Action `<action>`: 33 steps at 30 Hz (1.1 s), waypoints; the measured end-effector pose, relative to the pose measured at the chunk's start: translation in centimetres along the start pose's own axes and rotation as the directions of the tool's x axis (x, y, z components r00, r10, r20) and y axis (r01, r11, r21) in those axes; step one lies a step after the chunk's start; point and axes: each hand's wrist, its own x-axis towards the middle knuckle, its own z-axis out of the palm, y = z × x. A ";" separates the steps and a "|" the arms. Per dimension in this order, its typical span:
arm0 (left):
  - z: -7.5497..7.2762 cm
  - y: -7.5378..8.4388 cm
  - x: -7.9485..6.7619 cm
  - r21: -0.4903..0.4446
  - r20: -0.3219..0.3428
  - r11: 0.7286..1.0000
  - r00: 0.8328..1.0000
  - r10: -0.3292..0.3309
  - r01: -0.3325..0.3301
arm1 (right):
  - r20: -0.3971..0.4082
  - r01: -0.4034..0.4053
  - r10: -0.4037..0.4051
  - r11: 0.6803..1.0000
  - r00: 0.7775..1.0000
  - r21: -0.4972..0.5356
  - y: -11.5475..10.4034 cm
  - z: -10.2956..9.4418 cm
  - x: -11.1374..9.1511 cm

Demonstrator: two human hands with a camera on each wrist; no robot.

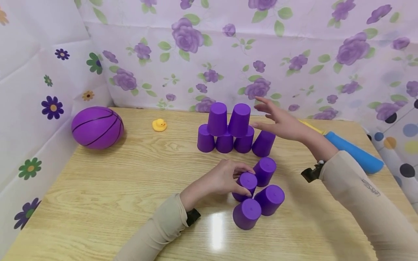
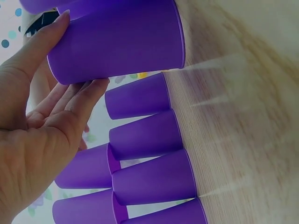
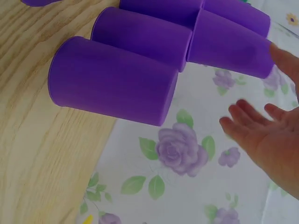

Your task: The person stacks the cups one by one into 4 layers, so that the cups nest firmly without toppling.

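Note:
My left hand [image 1: 223, 177] holds an upside-down purple cup [image 1: 247, 180] between thumb and fingers. The left wrist view shows that gripped cup [image 2: 117, 44] from the side, its rim close to the tabletop. Three more upside-down purple cups stand around it, one being the front cup [image 1: 247, 214]. Farther back, several inverted cups form a row, with two upper cups [image 1: 217, 119] stacked over its left part. Beside the right-hand upper cup [image 1: 240, 120], my right hand [image 1: 281, 121] is spread with nothing in its grasp. Its thumb lies right at that cup in the right wrist view.
A purple ball [image 1: 98, 127] with black lines sits at the table's back left. Right of it is a small yellow rubber duck [image 1: 159, 125]. A blue object [image 1: 356, 152] with a yellow part lies beyond my right forearm. Flowered cloth [image 1: 147, 54] hangs behind the table.

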 end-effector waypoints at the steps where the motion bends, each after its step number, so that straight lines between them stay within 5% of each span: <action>1: 0.0 0.0 0.0 -0.001 -0.001 1.000 1.000 0.003 -0.003 | -0.015 -0.001 0.001 1.000 1.000 -0.007 0.0 -0.1 -0.3; 5: 0.2 -0.1 0.0 -0.019 -0.003 1.000 1.000 0.020 -0.020 | -0.085 0.010 -0.009 1.000 0.996 0.017 -0.1 -0.3 -1.9; 13: 0.3 -0.4 0.1 -0.046 -0.001 0.999 1.000 0.026 -0.026 | -0.083 0.016 0.013 0.942 0.996 0.336 0.3 0.5 -5.9; 18: 0.3 -0.3 0.2 -0.066 0.006 0.998 1.000 0.026 -0.026 | -0.076 -0.027 0.053 0.949 0.996 0.315 1.4 1.0 -7.3; 22: 0.3 -0.3 0.5 -0.014 0.041 0.998 0.997 0.061 -0.061 | -0.045 0.015 -0.005 0.972 0.999 0.235 2.3 1.1 -8.5; 29: 0.0 -0.6 0.6 0.126 0.059 0.985 0.992 0.110 -0.117 | 0.128 0.009 -0.026 0.991 0.991 0.131 3.8 2.0 -10.2; 33: -0.5 -0.9 0.3 0.089 0.031 0.990 0.994 0.107 -0.109 | 0.193 -0.017 -0.011 0.990 0.981 0.140 4.5 2.4 -10.4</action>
